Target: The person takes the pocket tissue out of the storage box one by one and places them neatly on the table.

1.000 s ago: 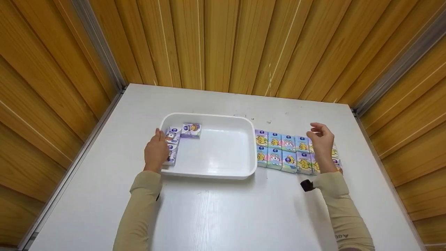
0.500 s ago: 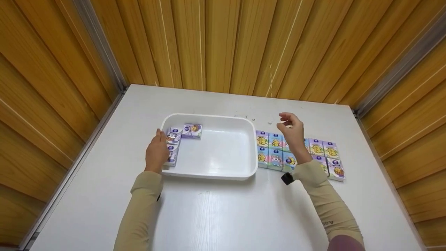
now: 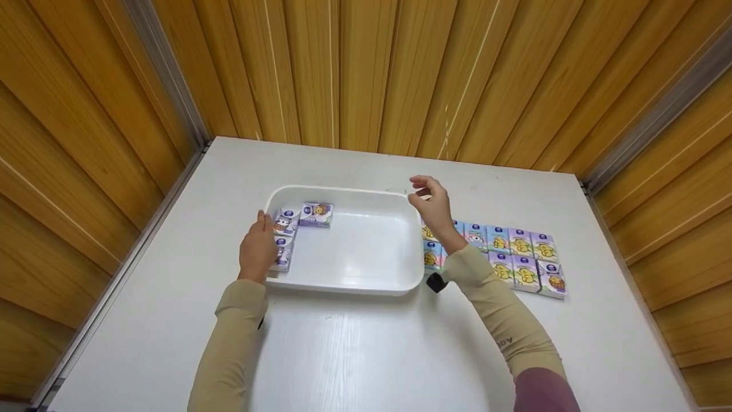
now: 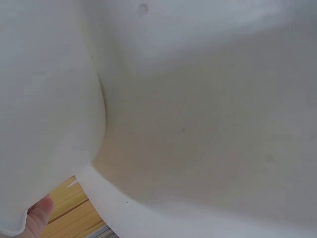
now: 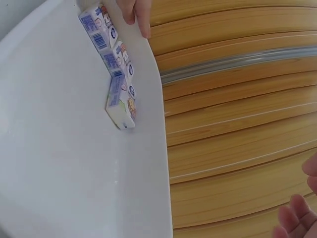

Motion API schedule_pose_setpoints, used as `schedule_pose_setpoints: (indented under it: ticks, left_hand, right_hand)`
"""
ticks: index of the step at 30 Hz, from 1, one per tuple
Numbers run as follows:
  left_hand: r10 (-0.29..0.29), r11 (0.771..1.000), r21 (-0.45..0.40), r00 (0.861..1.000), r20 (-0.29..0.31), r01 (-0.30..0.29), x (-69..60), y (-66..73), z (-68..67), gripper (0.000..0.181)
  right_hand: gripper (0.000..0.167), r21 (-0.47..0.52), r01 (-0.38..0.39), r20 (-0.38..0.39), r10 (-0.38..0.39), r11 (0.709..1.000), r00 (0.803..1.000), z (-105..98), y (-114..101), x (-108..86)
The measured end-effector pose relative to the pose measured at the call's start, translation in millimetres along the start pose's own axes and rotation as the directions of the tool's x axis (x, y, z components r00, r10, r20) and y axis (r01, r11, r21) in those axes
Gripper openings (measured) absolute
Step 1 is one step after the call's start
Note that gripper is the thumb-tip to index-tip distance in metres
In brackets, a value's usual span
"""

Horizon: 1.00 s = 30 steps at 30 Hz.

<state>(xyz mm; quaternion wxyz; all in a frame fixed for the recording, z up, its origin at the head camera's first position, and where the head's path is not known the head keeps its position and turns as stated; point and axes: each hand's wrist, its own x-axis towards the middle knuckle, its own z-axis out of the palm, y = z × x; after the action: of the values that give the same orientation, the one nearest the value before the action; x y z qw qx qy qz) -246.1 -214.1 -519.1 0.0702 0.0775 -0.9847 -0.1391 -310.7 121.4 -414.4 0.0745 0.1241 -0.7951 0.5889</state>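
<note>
A white plastic tray (image 3: 366,257) stands on the table, with three small purple tissue packs inside. Two packs (image 3: 286,222) line its left wall, and one (image 3: 316,214) lies at the back. My left hand (image 3: 257,247) rests along the tray's left rim with its visible fingers fairly straight, covering part of the nearest packs. In the right wrist view, its fingertips (image 5: 136,15) touch the rim beside the packs. My right hand (image 3: 433,205) hovers by the tray's back right corner, fingers loosely bent, thumb and fingers apart. Nothing shows between its fingers (image 5: 297,213).
Right of the tray lie two tight rows of tissue packs (image 3: 521,246), partly hidden by my right forearm. Yellow wood-look panels (image 3: 366,74) rise behind the white table (image 3: 343,349) and along both sides, with grey metal strips in the corners.
My right hand has moved left from above the rows of packs to the tray's right back corner. The left hand, the tray and the packs look unmoved.
</note>
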Motion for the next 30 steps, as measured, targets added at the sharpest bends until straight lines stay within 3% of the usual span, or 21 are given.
schedule_pose_setpoints:
  ticks: [11, 17, 24, 30]
  left_hand:
    - [-0.021, 1.000, -0.014, 1.000, 0.003, 0.021, 1.2, 0.0, 1.5, 0.054]
    - [-0.021, 1.000, -0.006, 1.000, 0.006, 0.021, 1.0, -0.1, 2.4, 0.053]
    - [-0.033, 0.999, 0.004, 0.999, 0.023, 0.033, 1.4, -0.3, 2.1, 0.055]
    - [-0.034, 0.999, -0.002, 0.999, 0.030, 0.034, 1.9, -0.1, 3.0, 0.059]
  right_hand:
    - [0.033, -0.012, 0.020, 0.107, -0.019, 1.000, 0.994, 39.3, 19.3, 19.0]
    - [0.032, -0.010, -0.093, 0.204, 0.093, 0.996, 0.975, 54.5, 28.7, 23.9]
    - [0.035, 0.029, -0.303, 0.311, 0.280, 0.952, 0.908, 75.6, 38.9, 27.1]
    - [0.042, 0.077, -0.469, 0.399, 0.403, 0.880, 0.824, 95.2, 50.8, 22.7]
